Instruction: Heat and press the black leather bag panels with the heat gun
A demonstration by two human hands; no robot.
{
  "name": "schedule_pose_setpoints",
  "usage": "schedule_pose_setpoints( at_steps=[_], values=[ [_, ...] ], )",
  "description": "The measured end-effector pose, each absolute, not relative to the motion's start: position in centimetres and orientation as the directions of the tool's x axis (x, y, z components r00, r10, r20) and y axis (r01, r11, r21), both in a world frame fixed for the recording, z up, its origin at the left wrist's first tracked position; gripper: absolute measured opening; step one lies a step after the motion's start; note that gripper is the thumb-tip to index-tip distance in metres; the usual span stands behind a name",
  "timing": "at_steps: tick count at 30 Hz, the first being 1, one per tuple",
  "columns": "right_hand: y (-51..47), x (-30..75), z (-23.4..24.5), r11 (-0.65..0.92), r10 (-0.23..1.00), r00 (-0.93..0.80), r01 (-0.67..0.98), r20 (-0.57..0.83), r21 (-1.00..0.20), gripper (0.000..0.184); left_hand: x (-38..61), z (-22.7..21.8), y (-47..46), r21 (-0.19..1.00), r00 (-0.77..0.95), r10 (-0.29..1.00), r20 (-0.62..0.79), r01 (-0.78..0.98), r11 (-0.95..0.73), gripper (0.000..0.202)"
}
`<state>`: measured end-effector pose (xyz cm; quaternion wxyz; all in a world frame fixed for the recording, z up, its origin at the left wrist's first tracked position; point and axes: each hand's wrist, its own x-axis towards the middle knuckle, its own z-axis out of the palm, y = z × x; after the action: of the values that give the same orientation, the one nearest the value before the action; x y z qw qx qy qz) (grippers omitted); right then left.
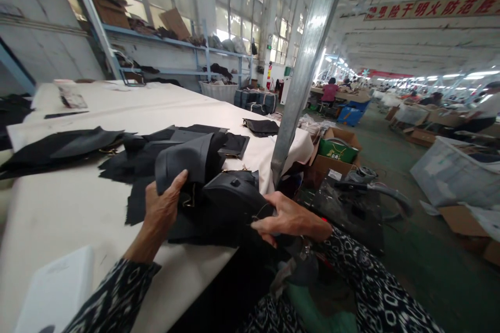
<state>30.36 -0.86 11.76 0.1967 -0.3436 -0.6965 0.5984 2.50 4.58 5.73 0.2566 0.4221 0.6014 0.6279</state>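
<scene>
My left hand (166, 200) is closed on a smooth black leather-like piece (187, 158), its thumb lying on top. The piece is folded over, and a bit of gold zipper chain (189, 196) hangs under it. To the right a curved black panel (238, 187) with a small slot runs toward my right hand (289, 216). That hand is closed at the panel's right end, thumb toward the left. A thin thread or wire loop (258, 217) shows between thumb and forefinger; whether a small tool is in the fingers cannot be made out. Black fabric hangs over the table edge beneath.
More black cut pieces (70, 148) and a small black pouch-like piece (261, 126) lie on the cream-covered table (156, 104). A white device (58, 291) sits near left. A metal post (304, 67) rises at the table's right edge. Cartons (339, 148) and a plastic-wrapped bin (449, 171) stand right.
</scene>
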Motion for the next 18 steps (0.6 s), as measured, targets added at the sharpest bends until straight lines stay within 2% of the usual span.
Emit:
schedule_pose_setpoints(
  at_steps=[3, 6, 11, 18],
  values=[
    [-0.6, 30.1, 11.8, 0.057, 0.723, -0.682, 0.216, -0.109, -0.975, 0.029, 2.8, 5.7, 4.0, 0.963, -0.495, 0.836, 0.237, 0.230, -0.137, 0.048],
    [-0.4, 29.7, 12.1, 0.076, 0.730, -0.679, 0.196, -0.079, -0.978, 0.027, 2.8, 5.5, 4.2, 0.949, -0.480, 0.836, 0.266, 0.281, -0.141, 0.050],
    [0.3, 28.8, 12.3, 0.094, 0.715, -0.697, 0.166, -0.050, -0.982, 0.029, 2.8, 4.5, 4.3, 0.885, -0.232, 0.917, 0.325, 0.416, -0.209, 0.040],
    [0.5, 27.6, 11.5, 0.008, 0.773, -0.614, 0.266, -0.162, -0.964, 0.033, 3.3, 4.1, 3.9, 0.873, -0.135, 0.935, 0.327, 0.421, -0.245, 0.046]
  ],
)
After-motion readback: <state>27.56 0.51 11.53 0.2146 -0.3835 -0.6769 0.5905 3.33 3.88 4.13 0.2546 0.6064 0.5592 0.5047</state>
